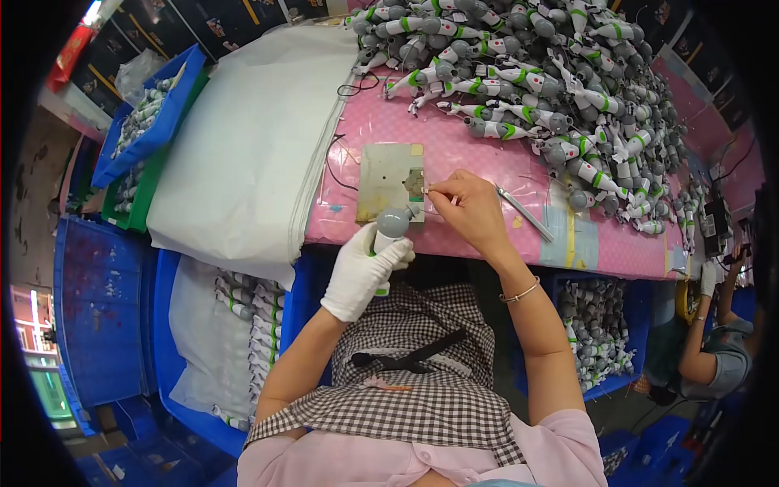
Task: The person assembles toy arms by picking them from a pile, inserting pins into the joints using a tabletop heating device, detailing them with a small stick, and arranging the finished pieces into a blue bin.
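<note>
My left hand point(357, 276), in a white glove, is closed around a toy robot arm point(393, 222). The arm's grey ball end points up and away from me, and part of its white and green body is hidden by the glove. My bare right hand point(469, 213) pinches a small pale wire end point(425, 191) between thumb and fingertips, just right of the ball. Directly beyond both hands, a flat beige metal box point(381, 174) with a dark worn patch at its right side lies on the pink table cover point(341, 213).
A big pile of similar toy arms point(527, 89) covers the back right. A metal ruler-like strip point(525, 213) lies right of my hand. White sheets point(243, 138) cover the left side. Blue bins point(166, 325) with more arms stand below. A co-worker point(714, 349) sits at far right.
</note>
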The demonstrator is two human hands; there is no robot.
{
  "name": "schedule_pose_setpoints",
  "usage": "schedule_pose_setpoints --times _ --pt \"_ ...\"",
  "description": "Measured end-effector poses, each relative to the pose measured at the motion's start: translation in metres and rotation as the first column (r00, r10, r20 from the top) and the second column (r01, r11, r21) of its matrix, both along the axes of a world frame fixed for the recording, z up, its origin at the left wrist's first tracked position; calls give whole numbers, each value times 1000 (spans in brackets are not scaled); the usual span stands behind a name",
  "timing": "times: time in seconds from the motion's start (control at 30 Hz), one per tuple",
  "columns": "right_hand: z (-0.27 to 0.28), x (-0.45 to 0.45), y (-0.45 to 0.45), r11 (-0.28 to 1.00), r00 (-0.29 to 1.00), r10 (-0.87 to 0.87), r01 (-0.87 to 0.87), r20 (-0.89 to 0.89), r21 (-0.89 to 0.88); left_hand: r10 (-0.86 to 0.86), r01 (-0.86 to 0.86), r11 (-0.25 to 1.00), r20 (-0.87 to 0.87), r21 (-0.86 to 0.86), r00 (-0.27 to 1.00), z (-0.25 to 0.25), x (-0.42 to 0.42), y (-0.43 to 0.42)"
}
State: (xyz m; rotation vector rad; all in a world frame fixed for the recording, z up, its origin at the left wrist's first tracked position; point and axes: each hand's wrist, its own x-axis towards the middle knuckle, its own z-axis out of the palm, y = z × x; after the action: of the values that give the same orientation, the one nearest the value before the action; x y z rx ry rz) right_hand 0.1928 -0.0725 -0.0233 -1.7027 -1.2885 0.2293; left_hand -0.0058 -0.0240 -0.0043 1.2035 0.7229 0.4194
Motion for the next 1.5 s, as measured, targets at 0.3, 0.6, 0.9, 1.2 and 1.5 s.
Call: schedule_pose_setpoints --times 0.3,0.6,0.9,1.2,1.5 --pt "19 18 12 963 967 184 -142 174 -230 -98 109 962 59 -249 993 8 1 21" --pt "30 28 23 885 945 320 -271 70 -379 -8 50 951 136 -304 991 1 6 25" --pt "29 35 27 832 924 300 -376 -239 -408 -1 41 959 142 -282 990 -2 6 24" --pt "36 38 38 740 919 272 -389 -284 -549 -19 54 953 121 -299 992 0 6 24" --pt "77 -4 -12 973 979 203 -205 -34 -109 -94 55 984 -236 -167 967 47 -99 33"
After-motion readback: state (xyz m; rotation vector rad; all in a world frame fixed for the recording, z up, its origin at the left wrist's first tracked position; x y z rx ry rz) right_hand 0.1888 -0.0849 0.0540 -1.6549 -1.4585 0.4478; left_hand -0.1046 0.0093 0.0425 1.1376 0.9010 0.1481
